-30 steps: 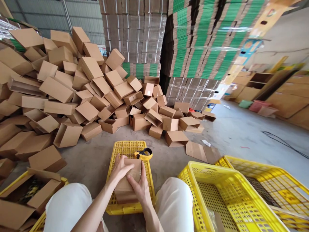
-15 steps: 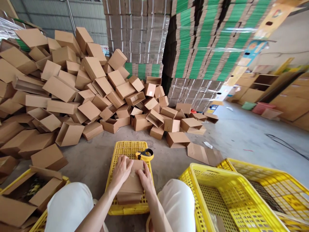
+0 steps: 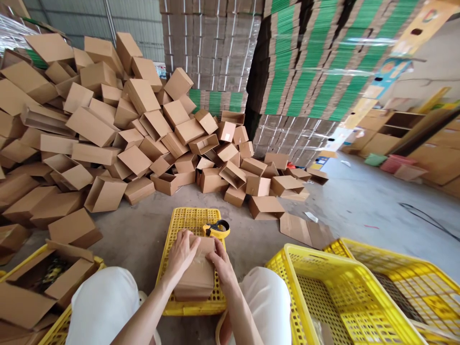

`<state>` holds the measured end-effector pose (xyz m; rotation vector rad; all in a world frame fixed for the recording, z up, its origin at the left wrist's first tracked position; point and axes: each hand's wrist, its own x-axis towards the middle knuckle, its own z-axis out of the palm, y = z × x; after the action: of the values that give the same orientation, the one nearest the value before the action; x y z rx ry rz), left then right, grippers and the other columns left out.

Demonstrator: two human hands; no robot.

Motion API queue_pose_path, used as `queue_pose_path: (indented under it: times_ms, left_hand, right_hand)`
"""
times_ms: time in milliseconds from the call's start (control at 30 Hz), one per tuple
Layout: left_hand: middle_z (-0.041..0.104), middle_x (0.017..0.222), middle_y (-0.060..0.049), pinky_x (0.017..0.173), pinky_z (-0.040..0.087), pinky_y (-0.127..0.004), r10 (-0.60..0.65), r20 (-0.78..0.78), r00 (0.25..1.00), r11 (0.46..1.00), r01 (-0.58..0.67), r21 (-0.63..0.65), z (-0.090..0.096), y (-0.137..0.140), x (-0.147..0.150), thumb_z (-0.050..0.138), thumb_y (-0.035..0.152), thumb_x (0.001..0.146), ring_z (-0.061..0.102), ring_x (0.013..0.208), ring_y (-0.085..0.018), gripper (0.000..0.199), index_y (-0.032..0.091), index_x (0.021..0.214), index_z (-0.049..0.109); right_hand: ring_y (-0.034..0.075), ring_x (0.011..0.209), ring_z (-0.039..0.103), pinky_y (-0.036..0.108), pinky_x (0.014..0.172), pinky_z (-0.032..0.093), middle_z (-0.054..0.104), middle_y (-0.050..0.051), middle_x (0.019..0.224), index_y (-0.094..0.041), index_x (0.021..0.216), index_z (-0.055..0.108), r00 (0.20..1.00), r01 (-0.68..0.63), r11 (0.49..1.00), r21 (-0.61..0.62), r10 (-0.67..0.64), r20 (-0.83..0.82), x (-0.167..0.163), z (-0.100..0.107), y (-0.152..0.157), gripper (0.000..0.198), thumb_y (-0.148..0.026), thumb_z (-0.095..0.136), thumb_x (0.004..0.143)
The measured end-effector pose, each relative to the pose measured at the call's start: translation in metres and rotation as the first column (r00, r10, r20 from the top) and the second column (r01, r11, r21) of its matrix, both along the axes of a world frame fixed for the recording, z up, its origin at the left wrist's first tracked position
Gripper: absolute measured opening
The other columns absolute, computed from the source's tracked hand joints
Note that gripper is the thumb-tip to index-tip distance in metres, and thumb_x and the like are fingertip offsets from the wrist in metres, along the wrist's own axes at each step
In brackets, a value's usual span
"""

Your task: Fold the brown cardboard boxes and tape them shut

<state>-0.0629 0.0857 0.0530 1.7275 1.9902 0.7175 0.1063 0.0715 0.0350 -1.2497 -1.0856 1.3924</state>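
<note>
A small brown cardboard box (image 3: pixel 196 278) rests on a yellow plastic crate (image 3: pixel 168 258) between my knees. My left hand (image 3: pixel 184 251) curls over the box's far left edge, fingers bent against the cardboard. On the opposite side, my right hand (image 3: pixel 222 261) grips the far right edge, its thumb lying on the top face. The fingertips of both hands are partly hidden behind the box. Just beyond it, a yellow and black tape dispenser (image 3: pixel 216 229) lies on the crate.
Cardboard boxes (image 3: pixel 140 96) form a big heap ahead and left. Yellow crates (image 3: pixel 287 268) stand at right. At lower left, an open carton (image 3: pixel 25 302) sits in another crate. Tall stacks of flattened cardboard (image 3: pixel 212 48) rise behind, and a flattened carton (image 3: pixel 298 230) lies on the floor.
The view has shifted slightly. Both hands stay at the box's far edges with almost the same grip, and the box and tape dispenser keep their places on the crate.
</note>
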Motion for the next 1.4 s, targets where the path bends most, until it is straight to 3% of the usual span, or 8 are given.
queue_pose_path:
  times_ms: [133,200,333,600,900,1133,1267,1400]
  left_hand:
    - [0.063,0.133,-0.012,0.099,0.051,-0.036,0.004,0.015,1.000,1.000,-0.004,-0.015,0.002,0.000,0.001,0.048,0.046,0.104,0.067,0.120,-0.026,0.028,0.023,0.117,0.060]
    - [0.063,0.134,-0.012,0.099,0.052,-0.037,0.012,0.023,1.000,1.000,-0.012,-0.021,0.003,-0.001,0.001,0.047,0.046,0.104,0.066,0.121,-0.027,0.029,0.023,0.117,0.060]
    - [0.064,0.130,-0.011,0.100,0.052,-0.038,0.009,0.036,0.999,1.000,-0.009,-0.010,0.004,-0.002,0.002,0.047,0.046,0.104,0.066,0.120,-0.027,0.028,0.024,0.115,0.060]
    - [0.065,0.127,-0.012,0.103,0.051,-0.038,-0.019,0.015,1.000,0.999,0.018,0.028,0.000,-0.001,0.001,0.048,0.046,0.104,0.067,0.120,-0.026,0.027,0.023,0.114,0.061]
    - [0.065,0.130,-0.012,0.104,0.050,-0.038,0.001,0.036,0.999,1.000,-0.001,0.002,-0.001,0.000,0.001,0.050,0.047,0.103,0.066,0.122,-0.027,0.029,0.024,0.116,0.061]
    - [0.069,0.128,-0.008,0.105,0.050,-0.037,0.016,0.184,0.983,1.000,-0.020,0.019,-0.007,0.004,-0.004,0.053,0.046,0.100,0.067,0.122,-0.025,0.027,0.026,0.114,0.064]
    - [0.071,0.128,-0.008,0.105,0.050,-0.037,0.020,0.249,0.968,0.999,-0.026,0.022,-0.010,0.004,-0.006,0.054,0.046,0.098,0.068,0.121,-0.024,0.030,0.026,0.117,0.066]
    - [0.072,0.129,-0.008,0.107,0.049,-0.038,0.021,0.266,0.964,1.000,-0.025,0.012,-0.008,0.004,-0.007,0.054,0.046,0.098,0.067,0.122,-0.025,0.032,0.026,0.119,0.066]
  right_hand:
    - [0.027,0.096,0.073,0.034,0.080,0.058,0.079,0.006,0.109,-0.022,0.131,0.069,0.999,0.013,1.000,0.004,-0.013,0.052,-0.004,0.003,0.005,0.060,-0.040,0.064,0.074]
    - [0.028,0.101,0.073,0.034,0.083,0.059,0.079,0.006,0.116,-0.023,0.135,0.068,0.999,0.031,1.000,0.000,-0.031,-0.011,-0.002,0.006,0.002,0.064,-0.039,0.067,0.073]
    - [0.030,0.108,0.074,0.039,0.089,0.060,0.075,0.006,0.130,-0.027,0.148,0.062,0.981,-0.102,0.995,-0.022,0.097,-0.169,0.011,0.015,-0.009,0.073,-0.036,0.067,0.076]
    - [0.028,0.097,0.075,0.038,0.083,0.060,0.080,0.007,0.117,-0.023,0.138,0.070,0.998,-0.011,0.997,-0.078,0.006,-0.057,0.009,0.022,-0.003,0.062,-0.036,0.065,0.078]
    - [0.030,0.113,0.074,0.042,0.091,0.061,0.074,0.006,0.135,-0.030,0.145,0.066,0.992,-0.112,0.993,-0.032,0.110,-0.058,0.018,0.031,-0.013,0.066,-0.043,0.070,0.081]
    - [0.036,0.123,0.071,0.050,0.103,0.058,0.073,0.014,0.135,-0.021,0.135,0.072,0.995,-0.061,0.992,0.111,0.052,0.082,0.025,0.013,-0.019,0.069,-0.059,0.078,0.078]
    - [0.034,0.117,0.074,0.048,0.103,0.059,0.079,0.011,0.124,-0.023,0.130,0.075,0.956,-0.047,0.992,0.121,0.010,0.294,0.035,-0.001,-0.040,0.056,-0.052,0.075,0.082]
    - [0.031,0.112,0.075,0.042,0.099,0.060,0.080,0.007,0.121,-0.026,0.127,0.076,0.916,-0.032,0.991,0.126,-0.021,0.400,0.037,0.003,-0.065,0.045,-0.047,0.066,0.089]
